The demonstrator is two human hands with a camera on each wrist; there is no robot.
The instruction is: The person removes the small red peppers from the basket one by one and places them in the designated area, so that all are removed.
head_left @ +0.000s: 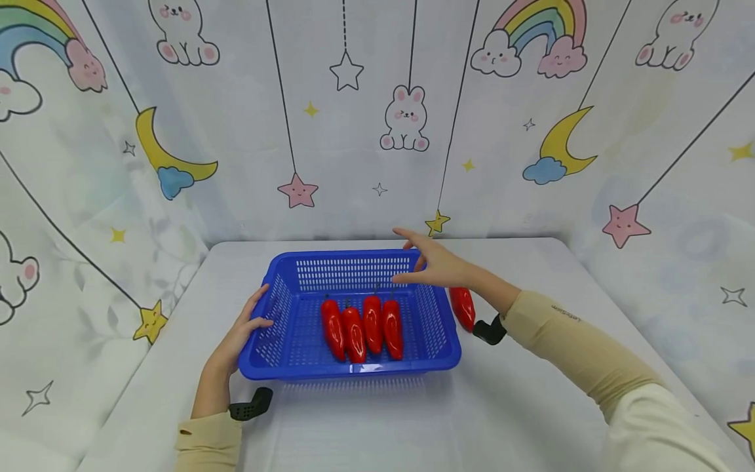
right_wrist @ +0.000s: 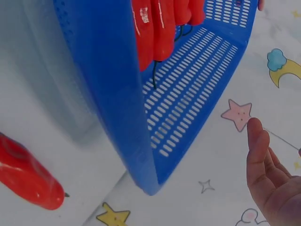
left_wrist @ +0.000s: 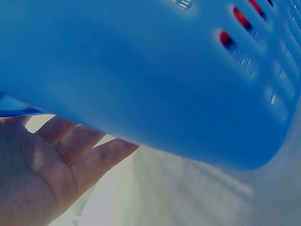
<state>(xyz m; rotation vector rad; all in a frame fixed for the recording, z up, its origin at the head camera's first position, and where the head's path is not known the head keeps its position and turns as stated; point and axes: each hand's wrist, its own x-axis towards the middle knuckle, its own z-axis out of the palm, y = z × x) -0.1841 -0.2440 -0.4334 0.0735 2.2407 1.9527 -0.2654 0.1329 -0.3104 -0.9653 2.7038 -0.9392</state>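
Observation:
A blue plastic basket (head_left: 295, 372) with slotted walls stands on the white table. Several shiny red chili peppers (head_left: 372, 324) lie side by side in it, their dark stems toward the back. At the basket's left end, my left hand (head_left: 236, 341) grips the rim, thumb and fingers reaching over the edge; the left wrist view shows its fingers (left_wrist: 89, 162) partly hidden by the rim. My right hand (head_left: 439, 262) hovers by the back right corner, thumb and fingers spread with nothing between them. Another red chili pepper (head_left: 463, 308) lies outside, right of the basket, partly covered by the right arm.
The white table (head_left: 531, 393) extends around the basket. A patterned cloth backdrop (head_left: 354, 131) with stars, moons and rabbits rises at the table's back and both sides. A black camera (head_left: 491, 330) on the right wrist hangs near the outside pepper.

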